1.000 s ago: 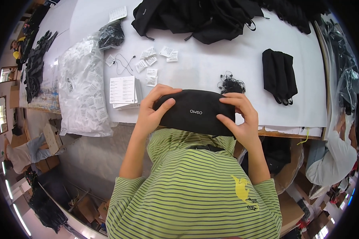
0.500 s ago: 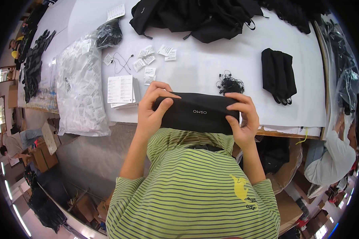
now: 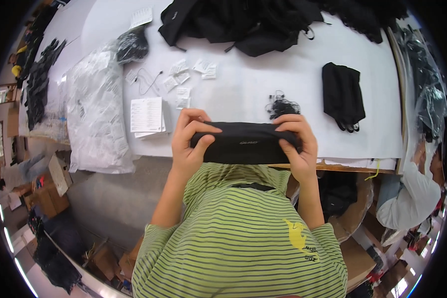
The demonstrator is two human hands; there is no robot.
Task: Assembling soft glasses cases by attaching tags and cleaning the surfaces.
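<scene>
A soft black fabric pouch (image 3: 243, 151) with a small printed mark is stretched sideways at the front edge of the white table. My left hand (image 3: 191, 136) grips its left end, thumb in front and fingers over the top. The right end is pinched the same way in my right hand (image 3: 299, 139). Just beyond that hand lies a tangle of thin black cords (image 3: 284, 107). Past my left hand are a stack of white printed cards (image 3: 148, 116) and several small white packets (image 3: 183, 94).
A large clear bag of white packets (image 3: 97, 109) lies at the left, with a dark bundle in plastic (image 3: 133, 45) behind it. Several black pouches (image 3: 238, 25) are heaped at the back. Folded black pouches (image 3: 342, 94) lie at the right. Another person's sleeve (image 3: 414, 193) shows far right.
The pouch has tilted, so its printed front looks foreshortened, and it appears narrower from top to bottom. My right hand has shifted slightly left; both hands keep their hold.
</scene>
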